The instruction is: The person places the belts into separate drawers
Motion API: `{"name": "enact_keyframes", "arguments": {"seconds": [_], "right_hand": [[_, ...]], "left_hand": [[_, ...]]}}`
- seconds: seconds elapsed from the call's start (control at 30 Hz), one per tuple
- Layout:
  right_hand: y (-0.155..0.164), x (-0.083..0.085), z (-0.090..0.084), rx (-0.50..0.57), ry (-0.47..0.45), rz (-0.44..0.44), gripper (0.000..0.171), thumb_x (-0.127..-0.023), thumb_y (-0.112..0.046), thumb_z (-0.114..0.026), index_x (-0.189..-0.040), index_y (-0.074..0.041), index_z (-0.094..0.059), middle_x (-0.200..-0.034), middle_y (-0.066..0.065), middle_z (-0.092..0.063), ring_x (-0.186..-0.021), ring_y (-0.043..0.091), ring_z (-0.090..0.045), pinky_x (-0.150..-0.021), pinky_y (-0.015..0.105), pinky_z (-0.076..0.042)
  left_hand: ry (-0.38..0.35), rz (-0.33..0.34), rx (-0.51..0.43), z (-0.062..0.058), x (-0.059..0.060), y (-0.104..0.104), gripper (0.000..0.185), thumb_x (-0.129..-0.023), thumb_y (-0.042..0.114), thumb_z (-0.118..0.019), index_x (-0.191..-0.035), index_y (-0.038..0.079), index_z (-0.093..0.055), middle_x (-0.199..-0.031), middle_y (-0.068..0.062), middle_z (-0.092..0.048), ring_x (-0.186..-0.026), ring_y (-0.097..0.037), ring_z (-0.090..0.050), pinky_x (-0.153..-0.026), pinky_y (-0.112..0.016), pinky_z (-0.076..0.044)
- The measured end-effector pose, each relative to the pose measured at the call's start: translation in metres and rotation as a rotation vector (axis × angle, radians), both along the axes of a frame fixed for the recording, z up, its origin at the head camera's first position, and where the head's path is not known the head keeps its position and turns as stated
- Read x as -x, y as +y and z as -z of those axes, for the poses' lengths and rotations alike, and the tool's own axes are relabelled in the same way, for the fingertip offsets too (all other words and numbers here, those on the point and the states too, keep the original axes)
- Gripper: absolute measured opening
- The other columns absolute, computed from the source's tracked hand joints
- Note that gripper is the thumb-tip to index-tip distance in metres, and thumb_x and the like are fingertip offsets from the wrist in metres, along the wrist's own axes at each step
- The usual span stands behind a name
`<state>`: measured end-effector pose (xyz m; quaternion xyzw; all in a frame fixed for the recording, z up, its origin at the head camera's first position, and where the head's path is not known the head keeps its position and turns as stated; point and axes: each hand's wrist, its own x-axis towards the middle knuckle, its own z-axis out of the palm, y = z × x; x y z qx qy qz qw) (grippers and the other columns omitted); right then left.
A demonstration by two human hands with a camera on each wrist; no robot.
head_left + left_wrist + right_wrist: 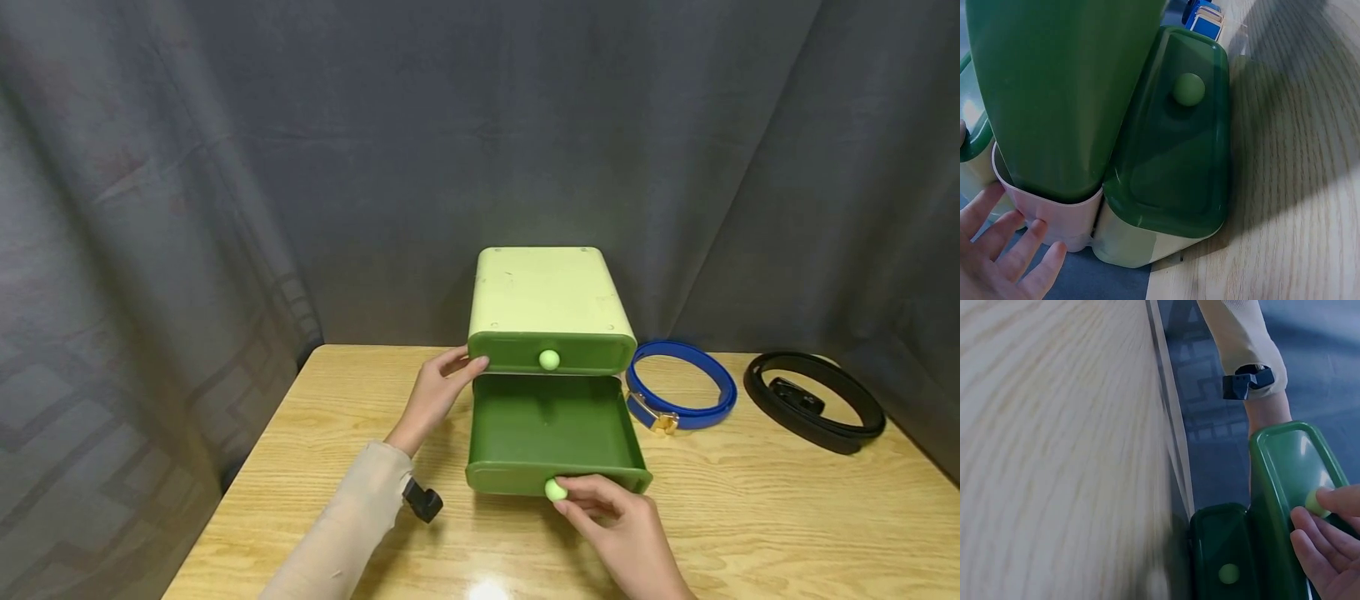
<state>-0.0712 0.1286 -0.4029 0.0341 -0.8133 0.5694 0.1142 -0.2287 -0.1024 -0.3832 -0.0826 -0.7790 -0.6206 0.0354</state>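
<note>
A small drawer cabinet (551,287) with a pale yellow-green top stands on the table. Its middle drawer (517,478), dark green with nothing inside, is pulled well out. With thumb and fingers, my right hand (630,533) pinches that drawer's round light-green knob (553,490). My left hand (429,404) rests against the cabinet's left side, thumb at the front edge of the closed top drawer (506,353). In the left wrist view its fairly straight fingers touch the pink housing (1063,222) around the middle drawer. The bottom drawer (1166,150), below, is closed.
A coiled blue belt (693,350) with a gold buckle lies right beside the cabinet. Farther right is a coiled black belt (813,433). Grey curtains (390,167) hang behind the wooden table (300,475) and to its left.
</note>
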Motion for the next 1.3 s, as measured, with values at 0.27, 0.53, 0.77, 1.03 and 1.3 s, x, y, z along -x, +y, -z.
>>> {"name": "enact_keyframes", "arguments": {"seconds": [0.27, 0.53, 0.77, 1.03, 1.3], "right_hand": [[0.0, -0.002, 0.004, -0.004, 0.01, -0.02, 0.027, -0.077, 0.003, -0.081, -0.094, -0.019, -0.078, -0.088, -0.007, -0.075, -0.078, 0.006, -0.07, -0.069, 0.023, -0.058], [0.001, -0.002, 0.007, -0.02, 0.031, -0.049, 0.027, -0.078, 0.004, -0.08, -0.094, -0.018, -0.078, -0.088, -0.006, -0.075, -0.079, 0.007, -0.07, -0.069, 0.024, -0.058], [0.003, -0.003, 0.01, -0.045, 0.101, -0.072, 0.028, -0.077, 0.005, -0.08, -0.094, -0.017, -0.079, -0.089, -0.005, -0.075, -0.079, 0.007, -0.07, -0.067, 0.024, -0.059], [0.005, -0.004, 0.014, -0.076, 0.171, -0.084, 0.03, -0.074, 0.009, -0.08, -0.094, -0.014, -0.079, -0.089, -0.003, -0.076, -0.08, 0.006, -0.069, -0.065, 0.025, -0.059], [0.007, -0.003, 0.014, -0.107, 0.203, -0.087, 0.023, -0.078, 0.001, -0.081, -0.096, -0.015, -0.079, -0.09, -0.003, -0.076, -0.081, 0.005, -0.07, -0.066, 0.022, -0.058]], "left_hand": [[-0.018, 0.015, -0.002, -0.004, -0.002, 0.001, 0.051, -0.095, 0.03, -0.069, -0.136, 0.002, -0.058, -0.137, -0.016, -0.058, -0.125, -0.03, -0.055, -0.105, -0.046, -0.043], [-0.02, 0.025, 0.02, -0.033, -0.025, 0.004, 0.049, -0.096, 0.024, -0.067, -0.136, -0.002, -0.057, -0.135, -0.02, -0.058, -0.125, -0.033, -0.055, -0.105, -0.045, -0.044], [-0.008, 0.026, 0.016, -0.033, -0.026, 0.004, 0.048, -0.096, 0.024, -0.067, -0.135, -0.002, -0.058, -0.135, -0.02, -0.058, -0.124, -0.033, -0.056, -0.105, -0.046, -0.044], [-0.011, 0.015, 0.017, -0.034, -0.026, 0.004, 0.048, -0.096, 0.025, -0.068, -0.134, -0.002, -0.059, -0.133, -0.019, -0.06, -0.124, -0.032, -0.056, -0.105, -0.045, -0.044], [-0.012, 0.016, 0.021, -0.033, -0.025, 0.004, 0.048, -0.096, 0.025, -0.068, -0.134, -0.002, -0.059, -0.134, -0.02, -0.059, -0.124, -0.033, -0.056, -0.105, -0.045, -0.044]]}}
